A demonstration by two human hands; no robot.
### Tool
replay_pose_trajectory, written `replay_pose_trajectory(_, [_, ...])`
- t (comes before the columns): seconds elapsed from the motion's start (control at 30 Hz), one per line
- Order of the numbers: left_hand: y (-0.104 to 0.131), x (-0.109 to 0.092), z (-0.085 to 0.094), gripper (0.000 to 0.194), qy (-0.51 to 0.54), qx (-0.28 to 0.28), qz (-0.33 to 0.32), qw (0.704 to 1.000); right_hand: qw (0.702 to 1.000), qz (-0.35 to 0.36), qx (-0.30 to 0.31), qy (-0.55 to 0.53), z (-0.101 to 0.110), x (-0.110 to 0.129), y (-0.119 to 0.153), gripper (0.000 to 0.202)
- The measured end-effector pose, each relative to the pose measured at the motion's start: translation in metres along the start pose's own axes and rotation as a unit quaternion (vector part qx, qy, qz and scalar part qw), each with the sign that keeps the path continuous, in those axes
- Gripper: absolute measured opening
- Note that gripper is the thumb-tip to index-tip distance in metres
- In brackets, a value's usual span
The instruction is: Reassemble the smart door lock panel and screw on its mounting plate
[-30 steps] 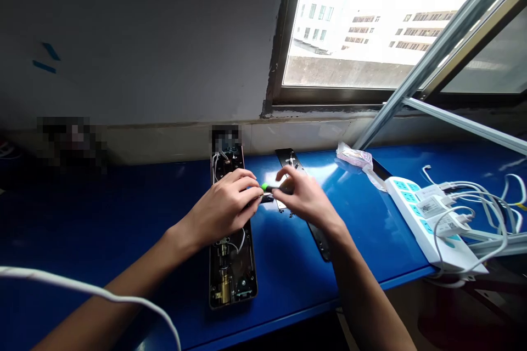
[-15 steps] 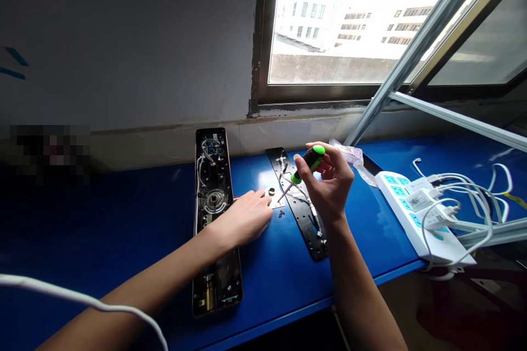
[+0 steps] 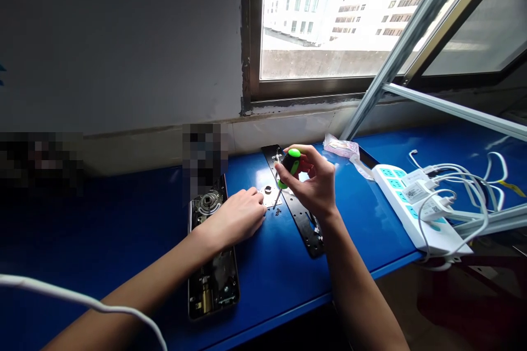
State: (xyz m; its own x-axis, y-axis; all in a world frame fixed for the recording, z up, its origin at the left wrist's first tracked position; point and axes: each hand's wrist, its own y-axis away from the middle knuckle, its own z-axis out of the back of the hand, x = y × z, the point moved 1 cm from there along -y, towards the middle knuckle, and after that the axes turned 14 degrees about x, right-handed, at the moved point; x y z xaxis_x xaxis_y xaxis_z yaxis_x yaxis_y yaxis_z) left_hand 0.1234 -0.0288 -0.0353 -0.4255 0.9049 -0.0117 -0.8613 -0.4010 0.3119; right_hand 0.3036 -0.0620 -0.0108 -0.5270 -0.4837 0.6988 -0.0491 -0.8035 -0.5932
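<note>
My right hand (image 3: pixel 310 181) is wrapped round a green and black screwdriver (image 3: pixel 289 167), its shaft slanting down to the left. The tip meets the lower edge of a small light metal plate (image 3: pixel 272 198) with a round hole, close to several dark screws (image 3: pixel 278 211). My left hand (image 3: pixel 241 213) has its fingers curled together at the plate's left edge; the fingertips are partly hidden. Under my left forearm lies a long dark lock housing (image 3: pixel 218 279) with its inner parts showing, its far end blurred. A black perforated panel (image 3: pixel 302 225) with white cables lies beneath my right hand.
On the right, a white power strip (image 3: pixel 397 205) carries plugged-in adapters and tangled white cables (image 3: pixel 473 186). A metal frame (image 3: pixel 382 88) rises beside the window. A plastic packet (image 3: pixel 341 146) lies at the back. A white cable (image 3: pixel 82 299) crosses the lower left foreground.
My right hand has moved left, and the screwdriver stands steeper, its tip now lower, by the plate's edge and the screws. My left hand stays at the plate. The whole view has shifted slightly.
</note>
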Motion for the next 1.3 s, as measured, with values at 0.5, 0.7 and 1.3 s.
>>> replay_pose_trajectory(0.5, [0.024, 0.0, 0.004, 0.012, 0.025, -0.125, 0.017, 0.992, 0.999, 0.038, -0.012, -0.018, -0.001, 0.02, -0.008, 0.024])
replay_pose_trajectory(0.7, [0.063, -0.001, -0.003, 0.012, 0.029, -0.262, 0.015, 0.965, 0.99, 0.12, -0.027, -0.066, -0.007, 0.067, -0.026, 0.028])
replay_pose_trajectory(1.3, [0.11, 0.017, -0.058, 0.01, 0.257, -0.502, 0.025, 0.825, 0.984, 0.012, -0.067, -0.167, -0.063, 0.068, -0.024, 0.038])
